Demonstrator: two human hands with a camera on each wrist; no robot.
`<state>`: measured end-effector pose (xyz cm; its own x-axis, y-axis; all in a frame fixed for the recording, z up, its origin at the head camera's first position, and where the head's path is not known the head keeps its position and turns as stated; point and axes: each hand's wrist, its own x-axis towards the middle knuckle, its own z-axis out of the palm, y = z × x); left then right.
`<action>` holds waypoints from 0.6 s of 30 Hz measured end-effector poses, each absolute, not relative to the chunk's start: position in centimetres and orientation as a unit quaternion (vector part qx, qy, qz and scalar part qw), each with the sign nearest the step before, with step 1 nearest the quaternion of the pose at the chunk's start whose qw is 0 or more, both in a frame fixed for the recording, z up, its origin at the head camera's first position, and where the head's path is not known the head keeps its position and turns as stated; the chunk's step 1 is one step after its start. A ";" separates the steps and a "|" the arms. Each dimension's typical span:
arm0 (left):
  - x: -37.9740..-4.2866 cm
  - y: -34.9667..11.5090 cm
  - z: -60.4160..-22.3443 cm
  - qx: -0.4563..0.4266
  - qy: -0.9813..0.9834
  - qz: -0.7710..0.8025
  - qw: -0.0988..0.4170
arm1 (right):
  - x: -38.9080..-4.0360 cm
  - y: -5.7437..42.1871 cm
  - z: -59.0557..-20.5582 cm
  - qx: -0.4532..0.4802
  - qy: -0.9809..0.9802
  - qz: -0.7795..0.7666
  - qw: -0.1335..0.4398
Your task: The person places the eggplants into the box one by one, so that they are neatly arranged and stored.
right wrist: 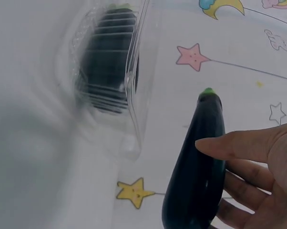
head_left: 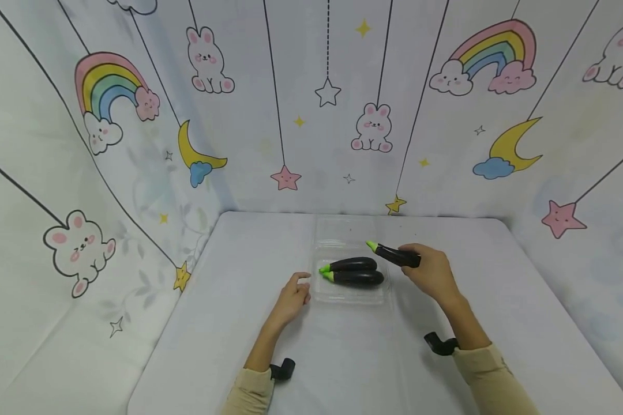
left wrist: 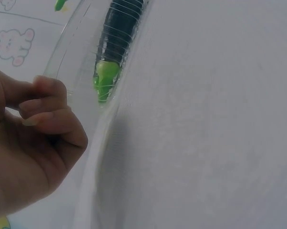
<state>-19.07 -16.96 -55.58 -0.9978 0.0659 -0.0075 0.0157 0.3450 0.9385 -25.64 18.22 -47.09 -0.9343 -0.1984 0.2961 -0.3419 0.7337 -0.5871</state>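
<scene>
My right hand [head_left: 430,271] grips an eggplant [head_left: 394,255] by its thick dark end, and the bright green stem end points up and left. The right wrist view has the thumb [right wrist: 229,145] laid across this eggplant [right wrist: 196,162], with the other fingers behind it. Below and to the left, two more eggplants [head_left: 354,278] lie side by side in a clear plastic container [head_left: 350,299], green ends to the left. Beside the container's left edge is my left hand [head_left: 289,300], its fingers loosely bent and nothing between them. In the left wrist view its fingertips are close to the container wall.
The clear lid [head_left: 345,228] lies folded back behind the container, toward the table's far edge. A white cloth covers the table [head_left: 228,259]. Curtains [head_left: 244,115] printed with rabbits, stars and rainbows stand behind and at both sides.
</scene>
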 end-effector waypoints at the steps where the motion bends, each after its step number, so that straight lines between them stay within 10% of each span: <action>1: -19.1 -17.0 -55.6 0.025 0.820 0.572 0.021 | -25.6 18.0 -47.1 0.148 -0.925 0.333 0.104; 18: -19.0 -16.9 -55.5 0.029 0.823 0.566 0.019 | -24.8 14.0 -48.1 0.241 -0.911 0.331 0.058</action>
<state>-19.05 -16.93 -55.50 -0.9976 0.0697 0.0020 0.0268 0.3566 0.9339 -24.77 13.96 -48.14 -0.8768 -0.4010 0.2654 -0.4779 0.6650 -0.5740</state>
